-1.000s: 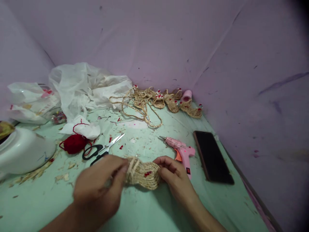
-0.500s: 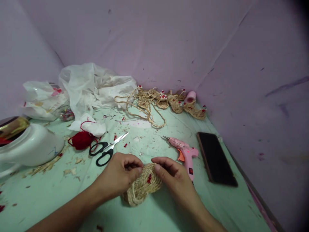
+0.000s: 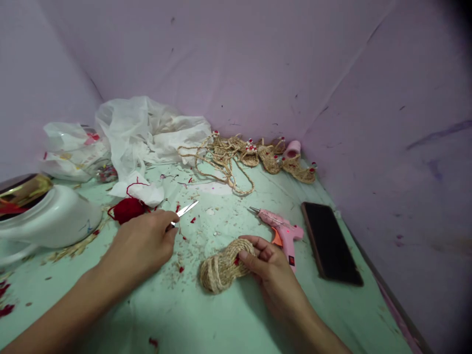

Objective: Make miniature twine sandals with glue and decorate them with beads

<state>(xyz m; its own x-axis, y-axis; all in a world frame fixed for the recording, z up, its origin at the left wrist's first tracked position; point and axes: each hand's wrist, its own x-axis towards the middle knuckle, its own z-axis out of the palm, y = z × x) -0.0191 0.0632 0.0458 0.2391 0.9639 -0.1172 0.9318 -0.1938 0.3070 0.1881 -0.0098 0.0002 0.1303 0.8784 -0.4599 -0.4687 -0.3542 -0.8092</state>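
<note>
My right hand [image 3: 271, 268] grips one end of a small braided straw slipper [image 3: 219, 270], thumb on top and fingers behind. A bit of red yarn shows beside the thumb. The slipper is held tilted just over the green cloth. My left hand [image 3: 149, 238] is closed over the handles of the scissors [image 3: 187, 208], whose silver blades point away to the right. The black handles are mostly hidden under the fingers. Just behind that hand lies a ball of red yarn [image 3: 127, 210]. A pink glue gun [image 3: 282, 231] lies beyond my right hand, nozzle to the left.
A dark phone [image 3: 332, 243] lies at the right edge. Along the back wall are several straw slippers [image 3: 271, 160] with red beads, a loose straw cord [image 3: 241, 184] and a pink roll [image 3: 293, 148]. White plastic bags [image 3: 136, 128] and a tipped white pot [image 3: 70, 216] stand left.
My left hand has let go of the slipper and moved left onto the scissors. The slipper stays in my right hand, turned and raised slightly.
</note>
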